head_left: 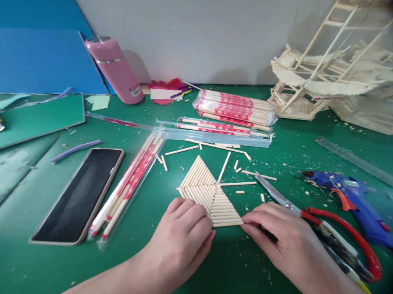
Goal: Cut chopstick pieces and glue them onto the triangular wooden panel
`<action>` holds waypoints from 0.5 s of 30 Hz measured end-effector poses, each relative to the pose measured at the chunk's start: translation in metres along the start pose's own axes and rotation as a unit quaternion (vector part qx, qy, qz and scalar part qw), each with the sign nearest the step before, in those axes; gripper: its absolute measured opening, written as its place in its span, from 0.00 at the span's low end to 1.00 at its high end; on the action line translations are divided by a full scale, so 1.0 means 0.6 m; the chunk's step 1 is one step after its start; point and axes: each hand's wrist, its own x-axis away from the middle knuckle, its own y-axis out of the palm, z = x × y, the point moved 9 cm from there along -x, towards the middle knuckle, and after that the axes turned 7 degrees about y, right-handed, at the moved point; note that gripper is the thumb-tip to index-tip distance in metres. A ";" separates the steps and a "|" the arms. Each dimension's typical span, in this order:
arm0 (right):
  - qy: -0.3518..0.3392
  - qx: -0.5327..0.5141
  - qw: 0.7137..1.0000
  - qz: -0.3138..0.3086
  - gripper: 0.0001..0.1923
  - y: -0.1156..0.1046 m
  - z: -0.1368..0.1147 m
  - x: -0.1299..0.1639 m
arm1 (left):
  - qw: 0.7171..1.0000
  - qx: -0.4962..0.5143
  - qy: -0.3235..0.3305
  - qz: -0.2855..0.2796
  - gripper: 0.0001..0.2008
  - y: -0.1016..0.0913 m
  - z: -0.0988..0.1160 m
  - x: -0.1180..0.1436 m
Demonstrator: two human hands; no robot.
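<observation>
A flat panel of short wooden sticks (226, 208), laid in triangular sections, lies on the green table in front of me. My left hand (186, 232) is closed at its near left edge, the fingertips curled over and partly hidden. At the near right corner, my right hand (279, 234) pinches the end of the panel's nearest stick between thumb and forefinger. Two loose sticks, one upright in view (224, 167) and one sideways (238, 183), spread from the panel's middle. Scissors with red handles (284, 203) lie beside my right hand, blades towards the panel.
Left are a phone (78, 198) and wrapped chopsticks (128, 183). A blue glue gun (352, 194) lies right, near a clear ruler (357, 160). Behind stand a pink bottle (118, 72), a chopstick bundle (234, 108) and a stick model (318, 83). Stick offcuts (240, 192) lie scattered.
</observation>
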 end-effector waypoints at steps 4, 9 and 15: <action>0.007 -0.008 1.000 0.005 0.07 -0.003 -0.002 -0.002 | 0.999 -0.033 0.005 0.011 0.07 0.004 0.003 0.000; 0.014 -0.021 1.000 -0.002 0.07 0.000 -0.001 -0.003 | 0.998 -0.056 0.013 0.016 0.08 0.006 0.006 -0.001; 0.024 -0.024 0.999 -0.008 0.07 0.002 0.001 -0.003 | 0.999 -0.048 0.010 0.020 0.08 0.004 0.006 -0.003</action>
